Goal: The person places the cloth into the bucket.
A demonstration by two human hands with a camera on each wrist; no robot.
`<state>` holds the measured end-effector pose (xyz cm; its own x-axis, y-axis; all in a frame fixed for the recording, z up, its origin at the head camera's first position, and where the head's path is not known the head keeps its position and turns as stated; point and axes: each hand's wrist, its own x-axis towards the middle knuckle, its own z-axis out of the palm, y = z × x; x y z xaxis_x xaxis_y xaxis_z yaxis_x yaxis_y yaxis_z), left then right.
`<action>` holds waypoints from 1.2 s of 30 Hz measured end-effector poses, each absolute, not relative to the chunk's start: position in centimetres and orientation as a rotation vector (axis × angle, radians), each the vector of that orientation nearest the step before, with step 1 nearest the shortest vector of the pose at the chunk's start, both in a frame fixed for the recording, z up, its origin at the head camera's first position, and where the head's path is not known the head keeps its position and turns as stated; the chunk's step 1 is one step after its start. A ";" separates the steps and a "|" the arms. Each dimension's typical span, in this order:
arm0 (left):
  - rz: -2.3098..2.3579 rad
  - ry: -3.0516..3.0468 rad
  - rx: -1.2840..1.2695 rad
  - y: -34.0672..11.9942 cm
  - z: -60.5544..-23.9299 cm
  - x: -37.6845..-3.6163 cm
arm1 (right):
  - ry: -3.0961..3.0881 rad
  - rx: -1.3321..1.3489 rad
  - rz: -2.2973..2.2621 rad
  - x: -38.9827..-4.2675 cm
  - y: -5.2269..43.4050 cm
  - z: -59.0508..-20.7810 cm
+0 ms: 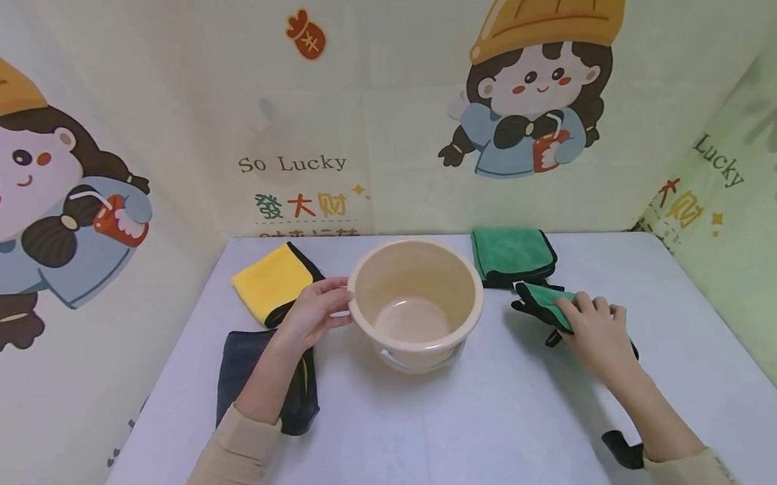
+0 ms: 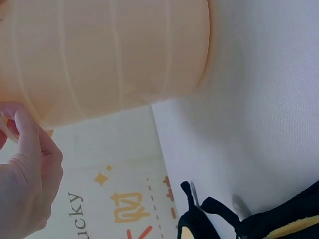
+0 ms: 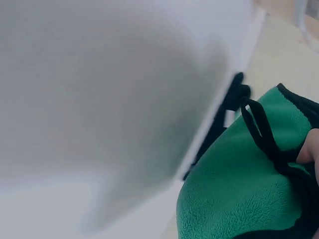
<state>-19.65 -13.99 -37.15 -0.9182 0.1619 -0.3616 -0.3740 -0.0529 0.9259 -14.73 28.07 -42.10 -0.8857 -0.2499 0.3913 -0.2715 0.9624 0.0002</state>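
Observation:
A beige bucket (image 1: 417, 336) stands in the middle of the table, its inside bare and a white handle hanging at its front. My left hand (image 1: 316, 308) pinches its left rim; the left wrist view shows the fingers (image 2: 30, 129) curled at that rim beside the ribbed wall. On the right, my right hand (image 1: 597, 330) grips a folded green cloth (image 3: 249, 174) with black edging and a black loop. This cloth is held above the table, with its shadow below. Behind it lies another folded green cloth (image 1: 514, 254).
A folded yellow cloth (image 1: 275, 281) with black edging lies left of the bucket. Nearer, a dark folded cloth (image 1: 243, 367) is partly covered by my left forearm. A black piece (image 1: 623, 450) shows beside my right wrist. Printed curtains (image 1: 399, 198) close off the table's back and sides.

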 end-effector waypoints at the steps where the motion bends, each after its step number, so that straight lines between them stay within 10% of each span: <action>1: 2.031 1.867 -0.228 -14.0 -37.1 -19.7 | -2.692 0.386 0.081 -14.7 28.0 -41.6; 19: 1.948 1.916 -0.201 -14.3 -36.6 -19.7 | -2.425 0.619 0.109 -15.5 23.5 -33.0; 36: 1.947 1.922 -0.164 -14.5 -36.6 -19.7 | -2.253 0.923 0.078 -17.5 16.2 -32.4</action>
<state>-19.75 -14.49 -36.65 -0.9139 0.1964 -0.3552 -0.3577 0.0238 0.9335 -17.52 16.17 -32.36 -0.5086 -0.5961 0.6213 -0.6378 0.7456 0.1933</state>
